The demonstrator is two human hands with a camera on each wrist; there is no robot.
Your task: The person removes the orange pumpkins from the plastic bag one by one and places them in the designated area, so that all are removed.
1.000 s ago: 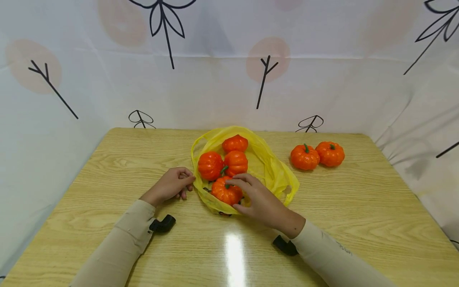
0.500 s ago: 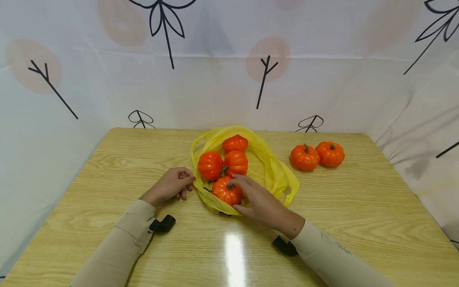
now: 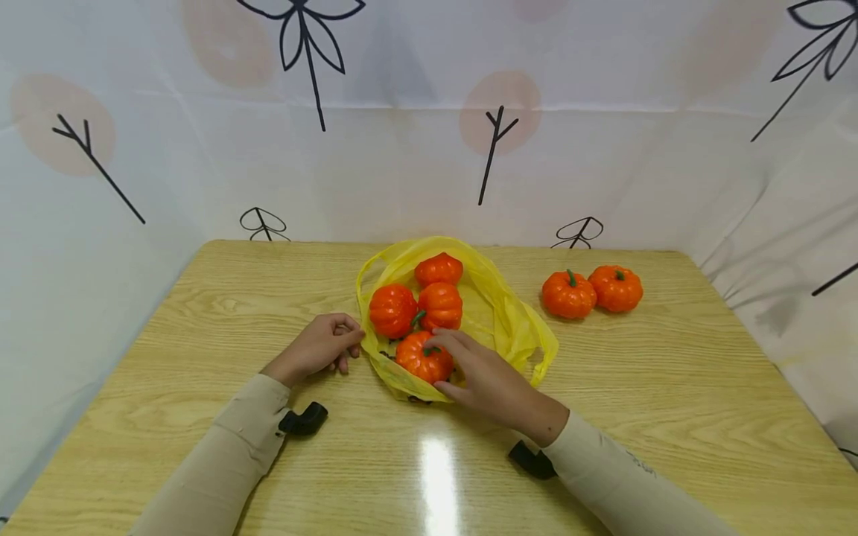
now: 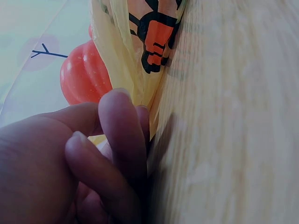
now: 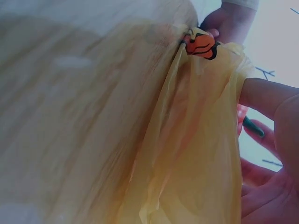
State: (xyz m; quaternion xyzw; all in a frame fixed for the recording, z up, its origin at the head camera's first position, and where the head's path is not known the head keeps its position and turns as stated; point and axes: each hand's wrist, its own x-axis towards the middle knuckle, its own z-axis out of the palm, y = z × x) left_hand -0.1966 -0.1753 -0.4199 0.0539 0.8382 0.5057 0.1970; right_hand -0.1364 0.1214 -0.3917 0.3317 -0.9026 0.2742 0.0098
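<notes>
A yellow plastic bag lies spread wide on the table, with several orange toy pumpkins inside, among them one at the left and one at the back. At the bag's left edge my left hand pinches the plastic between thumb and forefinger; the left wrist view shows this hand close up. My right hand reaches over the bag's near rim and holds the front pumpkin, fingers by its green stem and thumb low on its near right side. In the right wrist view, the bag hides most of that pumpkin.
Two more orange pumpkins, one on the left and one on the right, stand side by side on the wooden table right of the bag. A white patterned cloth hangs behind the table.
My right forefinger and the front pumpkin have shifted very slightly to the right since a second ago. My left hand, the bag and the other pumpkins stay where they were.
</notes>
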